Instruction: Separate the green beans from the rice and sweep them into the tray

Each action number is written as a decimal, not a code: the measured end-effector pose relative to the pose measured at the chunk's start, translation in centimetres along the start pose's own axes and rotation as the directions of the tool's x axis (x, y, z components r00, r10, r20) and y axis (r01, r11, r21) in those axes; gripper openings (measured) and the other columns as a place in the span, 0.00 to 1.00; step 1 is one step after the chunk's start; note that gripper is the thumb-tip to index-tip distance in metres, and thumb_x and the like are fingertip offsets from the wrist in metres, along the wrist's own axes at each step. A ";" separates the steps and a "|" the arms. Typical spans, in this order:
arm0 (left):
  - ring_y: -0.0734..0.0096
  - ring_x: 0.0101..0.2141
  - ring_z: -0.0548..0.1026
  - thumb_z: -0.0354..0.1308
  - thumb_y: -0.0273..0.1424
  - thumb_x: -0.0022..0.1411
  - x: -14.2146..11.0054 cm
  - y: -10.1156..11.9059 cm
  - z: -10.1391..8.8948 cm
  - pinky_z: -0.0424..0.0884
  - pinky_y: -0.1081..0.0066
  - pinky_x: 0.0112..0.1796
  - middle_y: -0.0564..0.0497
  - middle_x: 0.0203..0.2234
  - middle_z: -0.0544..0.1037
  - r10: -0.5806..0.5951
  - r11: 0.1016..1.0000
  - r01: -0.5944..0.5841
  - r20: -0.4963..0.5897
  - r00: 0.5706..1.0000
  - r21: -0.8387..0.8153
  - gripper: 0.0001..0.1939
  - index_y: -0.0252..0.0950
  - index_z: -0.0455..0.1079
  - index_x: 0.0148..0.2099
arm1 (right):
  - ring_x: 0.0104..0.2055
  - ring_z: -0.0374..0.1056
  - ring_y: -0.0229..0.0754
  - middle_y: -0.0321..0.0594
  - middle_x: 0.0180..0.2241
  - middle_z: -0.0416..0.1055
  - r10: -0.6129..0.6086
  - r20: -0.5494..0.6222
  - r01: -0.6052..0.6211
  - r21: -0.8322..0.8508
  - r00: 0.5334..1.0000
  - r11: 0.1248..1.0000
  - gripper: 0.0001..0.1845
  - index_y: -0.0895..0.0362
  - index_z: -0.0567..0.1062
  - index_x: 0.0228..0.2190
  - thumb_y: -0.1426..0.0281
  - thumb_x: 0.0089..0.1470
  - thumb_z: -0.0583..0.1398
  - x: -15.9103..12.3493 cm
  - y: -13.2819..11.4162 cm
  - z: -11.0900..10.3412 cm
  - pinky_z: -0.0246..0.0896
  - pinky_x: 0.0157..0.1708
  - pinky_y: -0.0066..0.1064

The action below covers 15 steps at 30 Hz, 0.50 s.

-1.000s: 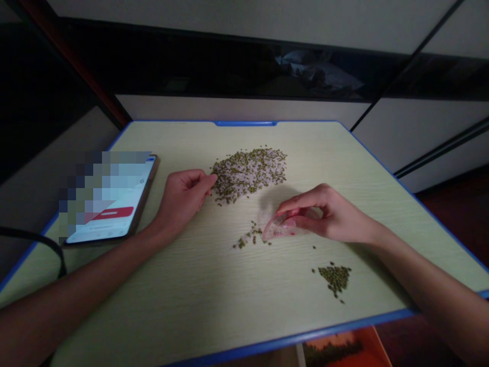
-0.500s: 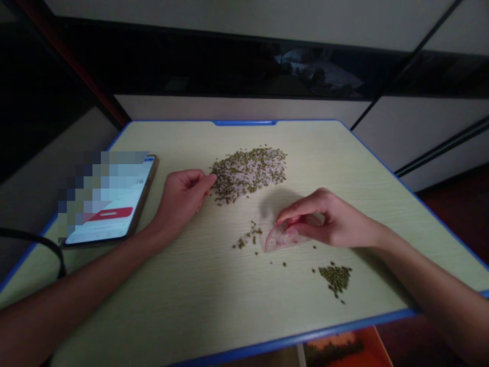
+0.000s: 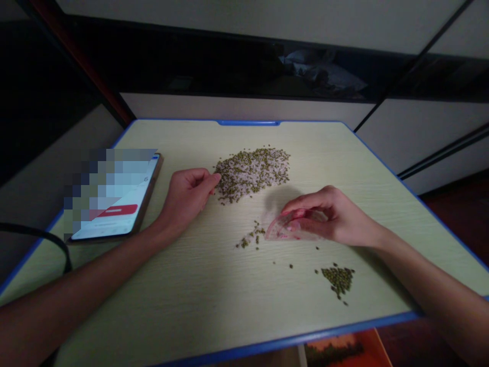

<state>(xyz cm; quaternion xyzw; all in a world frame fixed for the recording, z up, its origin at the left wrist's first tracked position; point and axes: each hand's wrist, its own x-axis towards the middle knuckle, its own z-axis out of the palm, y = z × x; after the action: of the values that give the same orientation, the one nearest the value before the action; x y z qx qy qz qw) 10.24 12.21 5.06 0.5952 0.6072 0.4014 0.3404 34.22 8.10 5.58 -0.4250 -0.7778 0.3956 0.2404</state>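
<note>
My right hand point(image 3: 324, 216) grips a clear half-round protractor point(image 3: 277, 230) with pink markings between thumb and fingers. Its left end is beside a small cluster of green beans and pale grains point(image 3: 250, 237). At the left edge of the large pile of mixed green beans and white grains point(image 3: 252, 171) is my left hand point(image 3: 191, 196), closed with thumb against curled fingers. Whatever those fingers may hold is hidden. Nearer the front right lies a small heap of green beans point(image 3: 339, 279) without visible white grains, with a few stray beans around it.
A lit phone point(image 3: 122, 219), partly blurred out, lies on the left of the table point(image 3: 171, 300). Beside it a black cable point(image 3: 42, 234) curves over the left edge. Blue trim borders the tabletop, and a cabinet front point(image 3: 244, 109) stands behind it.
The protractor has turned slightly, its lower straight edge now nearly level. My left hand keeps its place by the large pile. The whole view has shifted a little.
</note>
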 end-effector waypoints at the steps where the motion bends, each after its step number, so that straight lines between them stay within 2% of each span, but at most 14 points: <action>1: 0.80 0.11 0.54 0.53 0.30 0.50 0.0 0.0 0.0 0.52 0.75 0.16 0.59 0.06 0.56 0.002 1.000 -0.002 -0.001 1.000 0.003 0.15 0.37 0.56 0.14 | 0.19 0.57 0.30 0.36 0.20 0.68 -0.002 0.006 0.002 0.010 1.000 1.000 0.10 0.63 0.78 0.33 0.76 0.47 0.58 0.0 0.0 0.1 0.50 0.16 0.22; 9: 0.80 0.11 0.54 0.53 0.30 0.51 -0.1 0.0 -0.1 0.52 0.75 0.17 0.59 0.06 0.56 0.017 1.000 -0.017 0.009 1.000 -0.005 0.16 0.37 0.57 0.15 | 0.21 0.61 0.33 0.40 0.21 0.70 0.135 -0.024 -0.131 0.121 0.991 0.984 0.12 0.65 0.78 0.34 0.72 0.46 0.60 0.1 0.6 0.2 0.55 0.19 0.26; 15: 0.80 0.12 0.54 0.53 0.31 0.51 -0.1 0.0 0.0 0.52 0.76 0.17 0.59 0.06 0.56 0.004 1.000 -0.004 -0.003 1.000 0.009 0.16 0.37 0.56 0.15 | 0.20 0.62 0.33 0.40 0.21 0.71 0.150 -0.054 -0.143 0.123 0.987 0.982 0.12 0.65 0.78 0.34 0.72 0.46 0.61 0.0 0.7 0.1 0.55 0.18 0.25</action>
<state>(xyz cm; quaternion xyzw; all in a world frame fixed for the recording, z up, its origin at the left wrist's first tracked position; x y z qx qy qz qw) 10.21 12.12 5.05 0.5972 0.6083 0.4005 0.3361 34.49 8.31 5.00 -0.4784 -0.7115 0.4443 0.2598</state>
